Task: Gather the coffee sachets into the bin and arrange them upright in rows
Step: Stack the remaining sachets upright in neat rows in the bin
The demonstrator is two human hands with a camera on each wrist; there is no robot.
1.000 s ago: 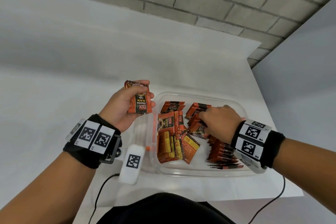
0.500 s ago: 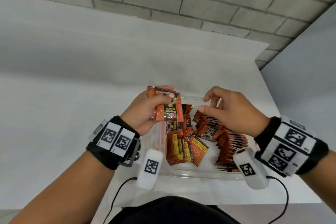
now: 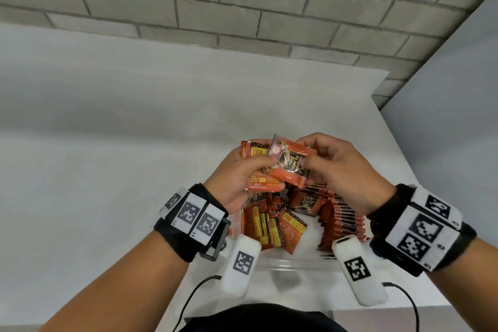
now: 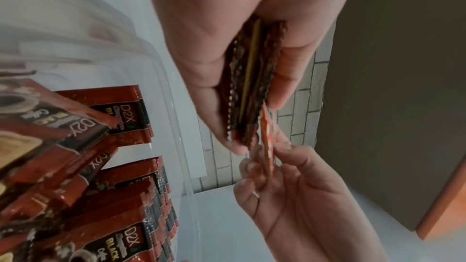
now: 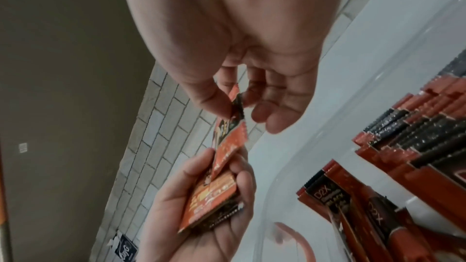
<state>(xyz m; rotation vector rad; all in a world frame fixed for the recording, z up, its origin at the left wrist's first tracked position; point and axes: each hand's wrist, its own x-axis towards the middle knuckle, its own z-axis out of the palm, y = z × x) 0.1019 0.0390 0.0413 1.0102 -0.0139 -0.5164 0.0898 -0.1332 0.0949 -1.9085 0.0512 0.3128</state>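
Above clear bin [image 3: 291, 264], left hand [image 3: 231, 178] grips sachet stack [image 3: 258, 170]; right hand [image 3: 339, 170] pinches tilted sachet [image 3: 292, 167].

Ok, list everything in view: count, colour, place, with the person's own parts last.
bin: one, clear plastic, on the table under the hands.
upright row of sachets: many, red-orange and black, right side of the bin.
loose sachets: several, orange, lying flat at the bin's left.
stack of sachets: a few, orange, in the left hand.
single sachet: one, orange and black, pinched by the right hand against the stack.
table: one, white.
brick wall: grey, behind.
left hand: grips the stack.
right hand: pinches the single sachet.
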